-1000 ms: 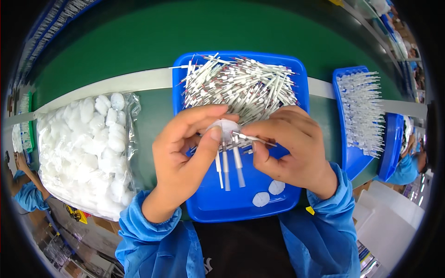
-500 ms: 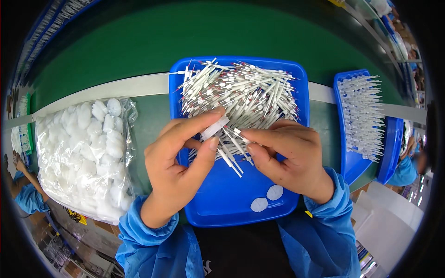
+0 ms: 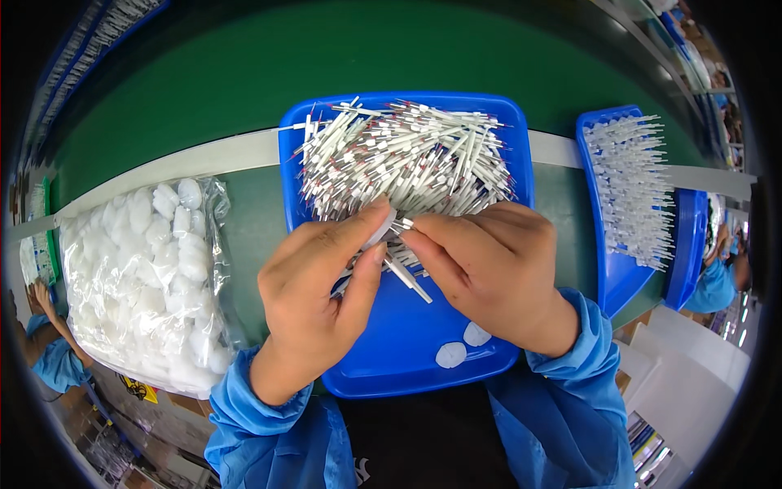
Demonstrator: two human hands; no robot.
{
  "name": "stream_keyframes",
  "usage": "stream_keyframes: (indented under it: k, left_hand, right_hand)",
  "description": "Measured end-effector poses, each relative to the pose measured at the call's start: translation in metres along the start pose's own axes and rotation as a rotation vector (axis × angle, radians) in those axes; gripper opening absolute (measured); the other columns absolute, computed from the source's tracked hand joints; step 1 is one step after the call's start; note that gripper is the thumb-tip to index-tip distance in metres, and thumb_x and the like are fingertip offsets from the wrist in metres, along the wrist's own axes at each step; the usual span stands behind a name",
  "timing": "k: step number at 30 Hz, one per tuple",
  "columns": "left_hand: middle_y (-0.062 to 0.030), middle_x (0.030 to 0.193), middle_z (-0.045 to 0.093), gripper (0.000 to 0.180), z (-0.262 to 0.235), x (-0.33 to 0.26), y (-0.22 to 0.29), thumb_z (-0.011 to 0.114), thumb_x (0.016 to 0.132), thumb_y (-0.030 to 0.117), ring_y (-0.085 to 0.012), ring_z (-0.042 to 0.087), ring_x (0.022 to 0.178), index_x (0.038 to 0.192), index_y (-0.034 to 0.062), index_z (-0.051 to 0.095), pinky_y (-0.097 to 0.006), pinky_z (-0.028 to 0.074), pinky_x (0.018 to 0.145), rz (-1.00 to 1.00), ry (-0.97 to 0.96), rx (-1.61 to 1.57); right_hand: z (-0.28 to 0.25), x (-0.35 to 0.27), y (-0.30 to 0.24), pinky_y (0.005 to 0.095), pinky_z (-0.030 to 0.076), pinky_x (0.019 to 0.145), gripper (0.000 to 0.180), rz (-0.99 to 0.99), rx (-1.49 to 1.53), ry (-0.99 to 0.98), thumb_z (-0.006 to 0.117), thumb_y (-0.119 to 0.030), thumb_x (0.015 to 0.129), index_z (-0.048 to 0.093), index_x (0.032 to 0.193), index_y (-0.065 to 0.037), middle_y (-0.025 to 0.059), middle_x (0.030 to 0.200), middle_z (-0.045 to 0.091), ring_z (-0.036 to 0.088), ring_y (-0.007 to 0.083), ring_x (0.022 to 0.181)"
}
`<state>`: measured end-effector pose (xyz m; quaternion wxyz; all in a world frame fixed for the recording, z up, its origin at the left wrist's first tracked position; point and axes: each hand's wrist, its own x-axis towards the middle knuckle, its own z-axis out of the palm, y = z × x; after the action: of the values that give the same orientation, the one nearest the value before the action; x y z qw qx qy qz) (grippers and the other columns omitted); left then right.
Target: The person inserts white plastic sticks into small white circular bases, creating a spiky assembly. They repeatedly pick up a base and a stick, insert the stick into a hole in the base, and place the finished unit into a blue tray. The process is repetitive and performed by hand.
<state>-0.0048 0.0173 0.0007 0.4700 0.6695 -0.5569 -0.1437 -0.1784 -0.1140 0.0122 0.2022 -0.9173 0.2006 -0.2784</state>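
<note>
Over a blue tray (image 3: pixel 423 376), my left hand (image 3: pixel 314 285) pinches a white disc-like plastic piece (image 3: pixel 380 227) between thumb and forefinger. My right hand (image 3: pixel 501 265) is closed at the fingertips on a thin white stick (image 3: pixel 405 222), its end close against the disc's edge; whether it enters the disc is hidden. Below the fingers, a few white sticks (image 3: pixel 410 278) slant downward, and I cannot tell if they are held. A heap of thin white sticks with metal and reddish ends (image 3: pixel 407 155) fills the tray's far part. Two white discs (image 3: pixel 450 354) lie in its near right.
To the left lies a clear plastic bag (image 3: pixel 147 285) full of white discs. At the right, a blue tray (image 3: pixel 607 269) holds rows of upright white sticks (image 3: pixel 631 187). Other people's blue sleeves (image 3: pixel 61 364) show at both edges. The table (image 3: pixel 244 73) is green.
My hands have come closer together, and the stick's end is now nearer the disc. The disc has tilted more edge-on. The whole view has shifted slightly.
</note>
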Motion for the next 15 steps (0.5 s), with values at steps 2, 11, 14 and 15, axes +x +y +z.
stream_keyframes:
  k: [2, 11, 14, 15]
  left_hand:
    - [-0.0155, 0.102, 0.082, 0.039, 0.001, -0.001, 0.001, 0.082, 0.089, -0.005, -0.0230, 0.074, 0.079, 0.127, -0.0013, 0.080, -0.032, 0.060, 0.070, -0.003, 0.001, 0.007]
    - [-0.0139, 0.101, 0.081, 0.040, 0.000, -0.009, 0.009, 0.083, 0.091, -0.002, -0.0193, 0.072, 0.077, 0.131, -0.0003, 0.079, -0.030, 0.058, 0.068, -0.105, 0.003, -0.070]
    - [-0.0136, 0.110, 0.081, 0.045, 0.000, -0.005, 0.003, 0.086, 0.091, 0.002, -0.0187, 0.073, 0.088, 0.135, 0.0012, 0.077, -0.030, 0.059, 0.071, -0.121, 0.016, -0.252]
    - [-0.0133, 0.113, 0.080, 0.047, 0.000, -0.005, 0.001, 0.088, 0.090, 0.003, -0.0190, 0.073, 0.092, 0.136, 0.0019, 0.077, -0.030, 0.059, 0.072, -0.145, 0.020, -0.313]
  right_hand:
    - [-0.001, 0.000, -0.001, 0.0334, 0.050, 0.051, 0.018, -0.032, -0.036, 0.015, 0.088, -0.013, 0.084, 0.076, 0.098, -0.009, 0.0004, 0.066, 0.067, 0.068, 0.0204, 0.055]
    - [-0.001, 0.004, -0.003, 0.0337, 0.054, 0.055, 0.021, -0.045, 0.073, 0.025, 0.093, -0.010, 0.082, 0.080, 0.097, -0.002, 0.0091, 0.078, 0.078, 0.071, 0.0242, 0.058]
    - [0.000, 0.005, 0.003, 0.0342, 0.055, 0.055, 0.022, -0.050, 0.115, 0.053, 0.087, -0.010, 0.086, 0.079, 0.106, -0.006, 0.0041, 0.071, 0.071, 0.070, 0.0241, 0.058]
    - [-0.001, 0.004, 0.004, 0.0343, 0.057, 0.060, 0.024, -0.009, 0.175, 0.025, 0.088, -0.009, 0.086, 0.079, 0.108, -0.006, 0.0049, 0.075, 0.073, 0.072, 0.0248, 0.062]
